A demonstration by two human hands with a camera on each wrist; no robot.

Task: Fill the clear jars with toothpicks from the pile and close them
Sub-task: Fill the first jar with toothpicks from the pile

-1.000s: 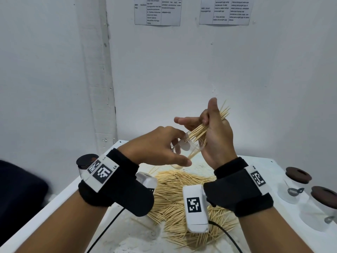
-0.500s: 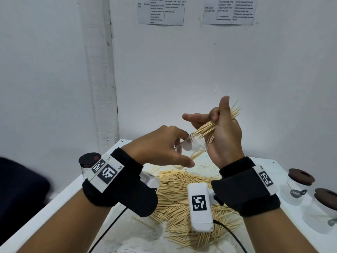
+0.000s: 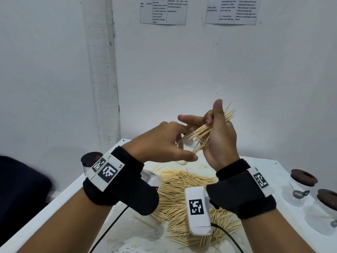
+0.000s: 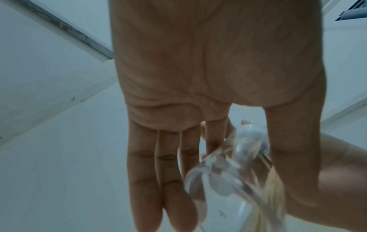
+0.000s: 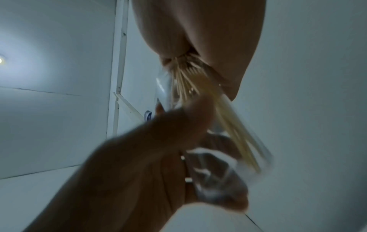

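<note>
Item: clear jar (image 3: 187,143), open-mouthed, no lid fitted. It is being held in the air above the white table (image 3: 73,187), tilted with its mouth toward the right, gripped by the left hand (image 3: 160,141); the thumb is being stretched along the near side of the jar and the other fingers are being curled round its far side. In the left wrist view the jar (image 4: 228,169) is being shown blurred, lying between the thumb and the fingers (image 4: 164,172).

Item: bundle of toothpicks (image 3: 206,129). It is being clamped in the right hand (image 3: 218,136), fingers curled round its middle, index finger being extended to the left over the jar. The lower tips are being pointed into the jar mouth; the upper tips are being fanned out beyond the hand to the far right. In the right wrist view the bundle (image 5: 208,97) is being seen emerging from the closed fist and running down into the blurred jar (image 5: 214,175).

Item: pile of toothpicks (image 3: 182,194), being left spread on the table below both wrists.

Item: two lidded jars (image 3: 300,187), brown lids, being kept at the right edge of the table, one nearer than the other.

Item: dark-lidded jar (image 3: 90,161), being partly hidden behind the left wristband at the left edge.
</note>
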